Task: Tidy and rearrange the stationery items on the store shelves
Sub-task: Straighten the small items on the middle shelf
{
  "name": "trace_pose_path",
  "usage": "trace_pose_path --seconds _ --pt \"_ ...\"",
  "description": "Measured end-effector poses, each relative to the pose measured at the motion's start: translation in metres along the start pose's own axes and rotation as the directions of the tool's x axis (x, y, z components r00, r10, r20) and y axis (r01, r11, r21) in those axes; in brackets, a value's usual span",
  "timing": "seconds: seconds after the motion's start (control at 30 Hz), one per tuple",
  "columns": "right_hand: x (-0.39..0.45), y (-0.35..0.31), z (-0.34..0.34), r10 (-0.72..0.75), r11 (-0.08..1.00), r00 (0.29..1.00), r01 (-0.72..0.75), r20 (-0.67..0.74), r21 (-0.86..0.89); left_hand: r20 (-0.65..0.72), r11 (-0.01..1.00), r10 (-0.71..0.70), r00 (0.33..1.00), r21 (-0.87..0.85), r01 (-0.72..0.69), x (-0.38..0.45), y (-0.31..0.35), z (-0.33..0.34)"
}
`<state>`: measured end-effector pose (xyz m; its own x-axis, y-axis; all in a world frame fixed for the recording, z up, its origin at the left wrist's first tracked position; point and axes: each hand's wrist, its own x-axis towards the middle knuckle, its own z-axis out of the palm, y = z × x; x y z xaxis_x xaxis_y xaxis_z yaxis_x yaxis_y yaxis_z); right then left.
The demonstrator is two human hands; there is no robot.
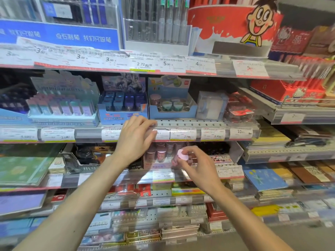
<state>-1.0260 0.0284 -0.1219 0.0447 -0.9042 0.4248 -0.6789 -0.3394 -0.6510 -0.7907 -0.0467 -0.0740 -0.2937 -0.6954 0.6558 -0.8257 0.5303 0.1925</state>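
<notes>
While the right hand point(197, 165) is pinching a pink cup point(181, 155) by its lid, small, light and likely slippery, the left hand point(135, 138), loosely open, is resting just above-left on the shelf edge point(190, 124).

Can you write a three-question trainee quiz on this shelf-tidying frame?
1. True or false: the right hand holds a small pink cup.
2. Where does the left hand rest? A) on the price-tag rail B) on the red display C) on the notebooks
3. Fill in: the blue tray of small cups sits one shelf ____ the pink cup.

Key: 1 true; 2 A; 3 above.
</notes>
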Motion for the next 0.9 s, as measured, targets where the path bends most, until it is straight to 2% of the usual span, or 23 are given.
trace_pose_path --seconds 0.13,0.47,0.73,0.9 --pt "0.0 0.014 0.025 0.061 0.998 0.998 -0.062 -0.031 -0.018 -0.011 1.0 -0.004 1.0 -0.006 0.004 0.0 0.001 -0.001" --pt "0.022 0.03 0.056 0.089 0.988 0.99 -0.102 -0.111 -0.117 -0.016 1.0 -0.016 1.0 -0.007 0.016 -0.001 0.003 0.0" --pt "0.042 0.041 0.065 0.113 0.966 0.993 -0.108 0.009 -0.234 -0.016 1.0 -0.016 1.0 -0.007 0.016 -0.001 0.003 0.001" --pt "0.051 0.043 0.061 0.06 0.948 0.993 -0.024 0.104 -0.316 -0.027 1.0 -0.022 0.999 -0.012 0.022 -0.001 0.003 0.001"
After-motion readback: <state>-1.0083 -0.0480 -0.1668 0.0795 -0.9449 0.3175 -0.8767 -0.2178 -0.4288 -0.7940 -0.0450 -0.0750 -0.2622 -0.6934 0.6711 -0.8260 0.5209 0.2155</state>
